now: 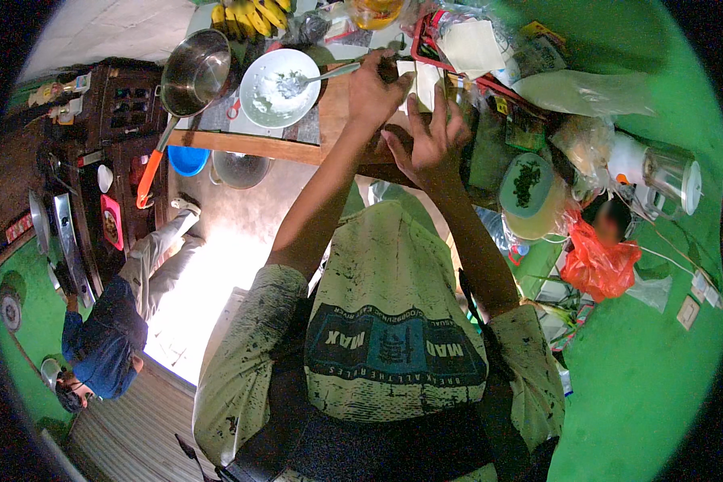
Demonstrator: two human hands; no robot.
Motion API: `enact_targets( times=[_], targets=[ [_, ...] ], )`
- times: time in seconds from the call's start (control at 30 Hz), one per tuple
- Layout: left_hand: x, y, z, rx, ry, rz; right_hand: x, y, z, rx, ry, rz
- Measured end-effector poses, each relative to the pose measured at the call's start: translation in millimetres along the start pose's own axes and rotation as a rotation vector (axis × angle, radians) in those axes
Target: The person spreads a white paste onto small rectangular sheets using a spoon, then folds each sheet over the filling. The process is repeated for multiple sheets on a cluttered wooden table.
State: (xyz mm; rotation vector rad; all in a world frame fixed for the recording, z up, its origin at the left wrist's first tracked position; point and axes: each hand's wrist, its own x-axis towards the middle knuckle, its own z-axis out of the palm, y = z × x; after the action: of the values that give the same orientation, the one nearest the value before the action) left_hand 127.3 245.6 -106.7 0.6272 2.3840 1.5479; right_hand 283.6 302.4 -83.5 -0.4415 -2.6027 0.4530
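On a wooden board (335, 112), pale flat white sheets (427, 80) lie at its far right part; I cannot make out what they are. My left hand (375, 92) rests at their left side, fingers bent and thumb apart, the thumb tip at the sheets' edge. From the near right, my right hand (434, 140) reaches over them with fingers spread, fingertips touching the sheets. Left of the board stands a white bowl (259, 90) with white powder or paste in it. A spoon (329, 74) leans out of the bowl toward my left hand.
A steel saucepan (189, 76) with an orange handle overhangs the table's left side. Bananas (253, 16) lie at the back. A red tray (422, 48) holds packets at right, near a tub (526, 181) of chopped greens. Another person (108, 321) is at the far left.
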Motion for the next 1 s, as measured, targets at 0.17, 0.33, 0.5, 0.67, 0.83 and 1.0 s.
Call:
enact_targets(
  times=[0.17, 0.33, 0.5, 0.67, 0.83, 1.0],
  targets=[
    [-1.8, -4.3, 1.9, -0.039, -0.03, 0.028, 20.3, 23.7, -15.3, -0.031, 0.073, 0.02],
    [-37.3, 27.9, -7.4, 0.205, -0.024, 0.162, 66.3, 83.5, -26.2, -0.224, 0.043, 0.065],
    [-90.7, 33.6, -21.8, 0.166, -0.065, 0.204, 89.5, 121.6, -24.3, -0.131, 0.006, -0.006],
    [-122.4, 17.6, -30.1, 0.02, -0.066, 0.122, 99.5, 124.9, -33.2, -0.011, -0.023, -0.062],
    [-123.0, 39.1, -35.3, -0.055, -0.005, 0.077, 103.6, 115.7, -32.3, -0.181, 0.039, 0.04],
    [-123.4, 49.4, -27.3, -0.124, -0.02, 0.075, 141.2, 113.6, -11.3, 0.049, -0.044, 0.141]
  ],
)
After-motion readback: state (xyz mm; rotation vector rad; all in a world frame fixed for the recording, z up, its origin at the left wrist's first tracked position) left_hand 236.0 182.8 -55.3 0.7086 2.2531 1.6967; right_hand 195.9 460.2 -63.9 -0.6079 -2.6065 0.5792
